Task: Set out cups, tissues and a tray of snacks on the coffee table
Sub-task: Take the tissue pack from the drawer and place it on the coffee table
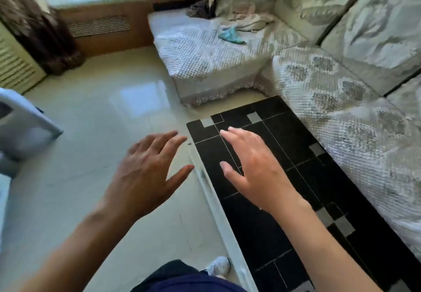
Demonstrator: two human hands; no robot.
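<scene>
My left hand [145,177] is held out over the pale tiled floor [91,132], fingers spread and empty. Just to its right, my right hand [255,173] hovers with fingers apart, also empty, above a black surface [273,234] marked with thin grey lines and grey squares. A pale strip runs along that surface's left edge. I cannot tell whether it is a table top or a rug. No cups, tissues or snack tray are in view.
A sofa [341,109] with a white textured cover runs along the right, its chaise [205,59] reaching toward the window. On the chaise lie a teal cloth [231,35] and crumpled fabric [250,18]. A grey-white plastic object [22,127] stands at the left. My shoe [218,266] is below.
</scene>
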